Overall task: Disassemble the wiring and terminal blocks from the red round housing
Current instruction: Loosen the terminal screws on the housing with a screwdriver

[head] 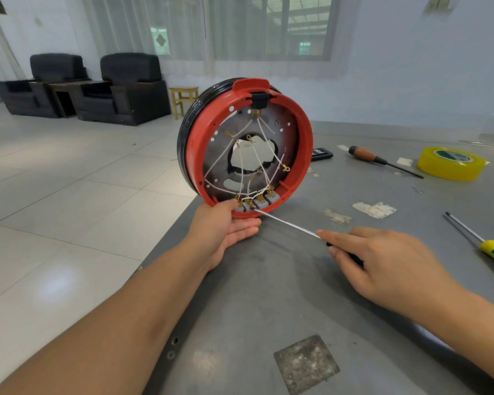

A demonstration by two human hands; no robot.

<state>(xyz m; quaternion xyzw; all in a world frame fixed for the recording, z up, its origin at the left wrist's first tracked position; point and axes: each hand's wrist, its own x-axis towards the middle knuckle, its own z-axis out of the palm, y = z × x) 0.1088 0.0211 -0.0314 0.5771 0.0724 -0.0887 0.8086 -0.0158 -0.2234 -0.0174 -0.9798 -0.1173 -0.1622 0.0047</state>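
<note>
The red round housing (304,143) stands on edge at the grey table's left corner, open side toward me. White wires (257,155) with brass ring lugs cross its metal plate down to a row of grey terminal blocks (261,201) at the bottom rim. My left hand (228,226) grips the lower rim, thumb inside next to the leftmost block, fingers under the rim. My right hand (382,260) holds a black-handled screwdriver (288,225); its steel shaft runs up-left and its tip sits at the terminal blocks. A black switch (258,99) sits at the housing's top.
On the grey table (297,309) lie a brown-handled screwdriver (368,156), a yellow tape roll (451,163), a yellow-green screwdriver (488,246) at the right and a black bit case (321,153) behind the housing. The table edge runs close by my left arm.
</note>
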